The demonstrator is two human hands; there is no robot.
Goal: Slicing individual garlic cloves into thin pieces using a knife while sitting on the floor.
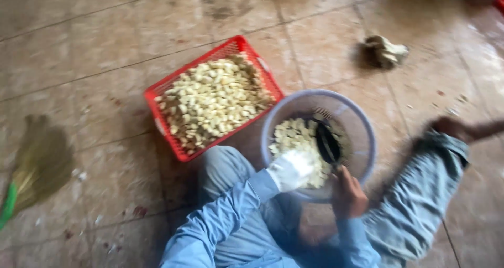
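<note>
I sit on a tiled floor with a round grey-blue basket (357,122) between my legs, holding pale cut pieces (294,134). My left hand (293,169), in a white glove, reaches into the basket and rests on the pieces; whether it grips any is blurred. My right hand (347,195), bare, is closed around the handle of a dark knife-like tool (326,142) whose blade points into the basket. A red rectangular crate (167,86) full of the same pale pieces (212,100) stands just to the left of the basket.
A straw broom (37,165) with a green handle lies on the floor at the left. A crumpled rag or scrap (386,51) lies at the upper right. My outstretched leg (420,205) and foot (454,127) are to the right.
</note>
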